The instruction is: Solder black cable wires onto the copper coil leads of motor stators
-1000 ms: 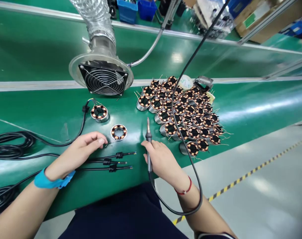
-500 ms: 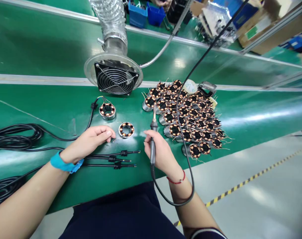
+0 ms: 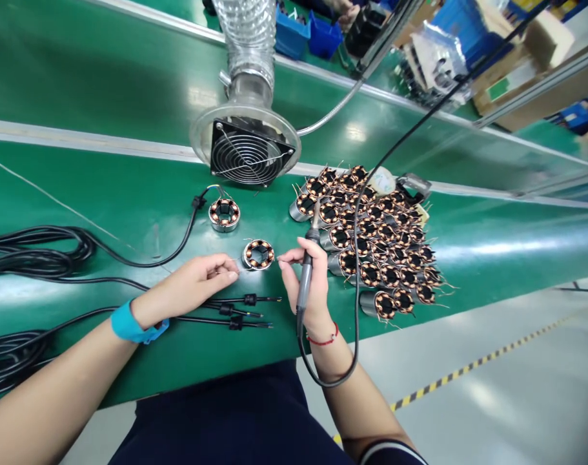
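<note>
My left hand (image 3: 194,284) reaches in from the left, its fingertips pinching a thin lead wire (image 3: 230,264) beside a copper-wound ring stator (image 3: 258,254). That stator lies flat on the green belt, just right of my fingertips. My right hand (image 3: 292,281) grips a soldering iron (image 3: 309,248) with its tip pointing up and away, and one fingertip stops close to the stator's right side. A second stator (image 3: 224,214), with a black cable attached, lies beyond it. Several short black cable ends (image 3: 240,317) lie under my left fingers' reach.
A large group of upright stators (image 3: 375,242) stands to the right. A caged fume fan (image 3: 248,153) with a silver duct rises behind. Coiled black cable (image 3: 32,253) lies at the left. Blue bins (image 3: 308,32) and a co-worker's hand (image 3: 348,14) are beyond the belt.
My view has swung, shifting the scene right and down. Both hands have closed in on the ring stator, and the soldering iron now tilts more to the right.
</note>
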`<state>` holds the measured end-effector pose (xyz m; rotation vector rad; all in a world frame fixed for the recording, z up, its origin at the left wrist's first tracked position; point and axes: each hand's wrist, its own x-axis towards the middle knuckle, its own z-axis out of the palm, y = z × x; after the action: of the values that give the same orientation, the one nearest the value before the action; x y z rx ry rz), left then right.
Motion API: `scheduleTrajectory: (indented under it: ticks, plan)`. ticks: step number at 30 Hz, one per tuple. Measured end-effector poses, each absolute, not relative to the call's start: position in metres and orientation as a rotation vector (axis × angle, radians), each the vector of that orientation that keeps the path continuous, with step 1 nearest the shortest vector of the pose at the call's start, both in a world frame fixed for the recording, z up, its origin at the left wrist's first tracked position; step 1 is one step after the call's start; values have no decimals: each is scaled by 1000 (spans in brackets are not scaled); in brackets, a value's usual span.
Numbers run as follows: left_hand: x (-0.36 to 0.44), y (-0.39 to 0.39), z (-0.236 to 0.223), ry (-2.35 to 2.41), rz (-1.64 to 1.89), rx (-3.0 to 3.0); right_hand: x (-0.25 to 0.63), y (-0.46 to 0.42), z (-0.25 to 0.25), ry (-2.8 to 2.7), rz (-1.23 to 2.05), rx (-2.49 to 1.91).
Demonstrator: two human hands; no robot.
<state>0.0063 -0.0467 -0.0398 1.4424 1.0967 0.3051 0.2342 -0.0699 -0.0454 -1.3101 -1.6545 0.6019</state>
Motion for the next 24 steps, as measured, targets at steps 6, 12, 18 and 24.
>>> scheduleTrajectory:
  ticks: [6,12,18,24]
  plan:
    - [6,-46,-37,1105,271,1444,233,-70,-53,-1669,575,-1312]
    - [6,-45,-37,1093,258,1439,237,-67,-56,-1804,388,-1201]
    - [9,-48,-33,1104,271,1463,236,-66,-52,-2015,216,-1221]
    - [10,-51,-31,1123,271,1494,237,-68,-57,-1864,441,-1272]
